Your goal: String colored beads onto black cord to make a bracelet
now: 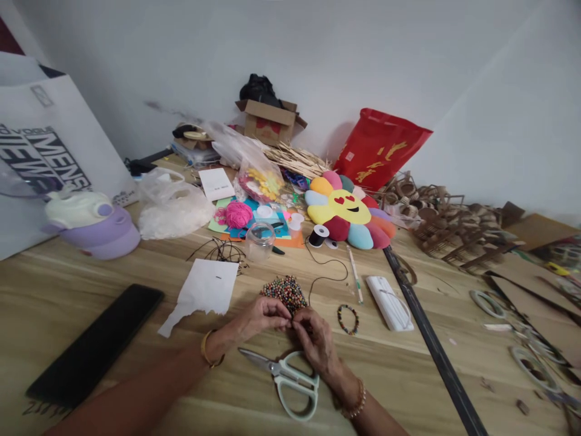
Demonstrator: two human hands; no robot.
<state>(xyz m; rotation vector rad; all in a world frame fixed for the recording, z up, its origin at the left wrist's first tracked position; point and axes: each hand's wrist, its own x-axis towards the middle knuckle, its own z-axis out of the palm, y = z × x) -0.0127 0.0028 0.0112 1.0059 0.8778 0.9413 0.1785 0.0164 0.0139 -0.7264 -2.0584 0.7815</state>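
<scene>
My left hand (267,316) and my right hand (314,336) meet at the near edge of a pile of small multicoloured beads (284,292). Both have their fingertips pinched together, almost touching. A thin black cord (334,261) runs from a spool (318,235) down to my right hand, which grips it. Whatever the left fingertips hold is too small to make out. Below my hands lie scissors (297,381) with pale green handles, blades pointing left. A finished-looking bead bracelet (348,320) rests to the right of my right hand.
Torn white paper (211,284) and a black phone-like slab (97,342) lie on the left. A glass jar (259,243), pink yarn (238,215) and a flower cushion (347,209) stand behind the beads. A white case (389,304) and a dark strip (431,339) are on the right.
</scene>
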